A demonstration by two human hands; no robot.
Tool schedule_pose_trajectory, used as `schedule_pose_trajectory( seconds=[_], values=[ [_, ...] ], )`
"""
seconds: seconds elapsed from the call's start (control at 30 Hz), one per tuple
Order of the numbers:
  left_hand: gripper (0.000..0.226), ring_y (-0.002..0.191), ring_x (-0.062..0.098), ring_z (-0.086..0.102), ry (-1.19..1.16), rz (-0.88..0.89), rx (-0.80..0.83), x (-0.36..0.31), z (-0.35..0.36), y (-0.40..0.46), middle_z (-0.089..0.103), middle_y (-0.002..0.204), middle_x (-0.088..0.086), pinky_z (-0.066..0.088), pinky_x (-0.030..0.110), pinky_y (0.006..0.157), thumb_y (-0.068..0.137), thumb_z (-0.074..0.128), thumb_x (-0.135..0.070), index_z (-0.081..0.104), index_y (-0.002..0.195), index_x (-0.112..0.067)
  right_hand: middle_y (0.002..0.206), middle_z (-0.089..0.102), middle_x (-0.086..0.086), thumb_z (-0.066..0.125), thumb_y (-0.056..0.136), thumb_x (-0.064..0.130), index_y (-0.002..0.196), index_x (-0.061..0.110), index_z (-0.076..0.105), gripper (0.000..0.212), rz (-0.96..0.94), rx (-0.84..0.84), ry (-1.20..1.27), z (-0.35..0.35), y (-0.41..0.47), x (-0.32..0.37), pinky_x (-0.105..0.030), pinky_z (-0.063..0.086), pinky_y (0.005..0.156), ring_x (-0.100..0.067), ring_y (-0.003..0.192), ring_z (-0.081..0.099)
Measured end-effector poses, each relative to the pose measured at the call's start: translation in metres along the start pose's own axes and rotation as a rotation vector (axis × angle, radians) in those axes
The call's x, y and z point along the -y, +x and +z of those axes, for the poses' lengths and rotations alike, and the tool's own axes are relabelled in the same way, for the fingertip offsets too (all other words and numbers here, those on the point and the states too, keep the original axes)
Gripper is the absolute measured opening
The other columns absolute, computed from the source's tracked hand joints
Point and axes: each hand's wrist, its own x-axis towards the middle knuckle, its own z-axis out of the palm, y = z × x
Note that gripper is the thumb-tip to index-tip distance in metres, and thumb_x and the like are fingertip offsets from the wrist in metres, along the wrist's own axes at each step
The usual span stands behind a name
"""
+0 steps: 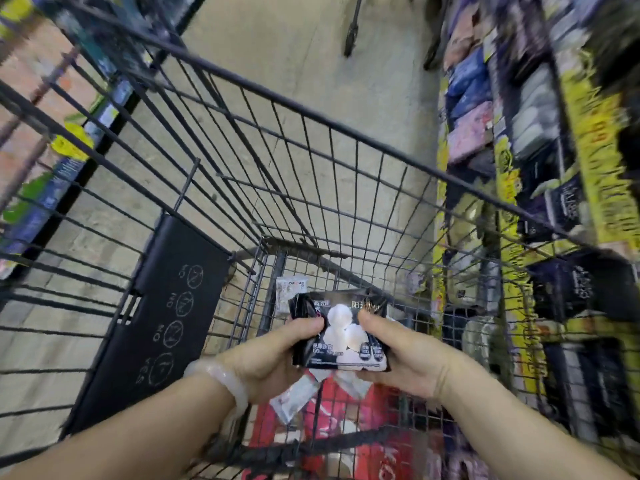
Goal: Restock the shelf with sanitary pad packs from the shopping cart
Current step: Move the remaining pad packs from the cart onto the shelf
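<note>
While both hands' grip [341,348] clasps a black pad pack [341,332]: wire cart [242,140], beige floor [311,64], stocked shelf [540,140] rightward.

Interior of a self-service shop, seen in an aisle between two runs of shelving. A wire shopping cart [311,188] with a folded black child-seat flap [152,317] bearing printed warning pictograms stood on a pale, worn floor [311,64]. The shelf [540,174] on the right carried rows of packaged goods [467,109] in blue, pink and dark wrappers, fronted by yellow price strips [599,150]. The shelving [52,174] on the left showed yellow tags and blurred packs. Red and white packs [346,410] lay in the cart.
</note>
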Motion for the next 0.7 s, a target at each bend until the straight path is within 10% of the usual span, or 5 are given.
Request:
schedule_pose_trajectory(
  seconds=[0.5, 0.7],
  values=[
    [0.043, 0.095, 0.03, 0.067, 0.153, 0.1, -0.118, -0.089, 0.067, 0.021, 0.072, 0.107, 0.015, 0.049, 0.043, 0.096, 0.065, 0.065, -0.045, 0.076, 0.094, -0.015, 0.101, 0.074, -0.007, 0.048, 0.073, 0.059, 0.1, 0.018, 0.07, 0.053, -0.211, -0.108, 0.055, -0.024, 0.006, 0.062, -0.029, 0.055, 0.074, -0.019, 0.087, 0.071],
    [0.064, 0.122, 0.03, 0.056, -0.16, 0.08, -0.146, -0.006, 0.026, 0.026, 0.064, 0.127, 0.013, 0.037, 0.045, 0.108, 0.074, 0.067, -0.041, 0.059, 0.129, -0.011, 0.112, 0.069, 0.002, 0.059, 0.063, 0.062, 0.111, 0.023, 0.062, 0.062, -0.043, -0.058, -0.157, -0.034, 0.042, 0.027, -0.027, 0.048, 0.088, -0.012, 0.1, 0.065]
  ],
)
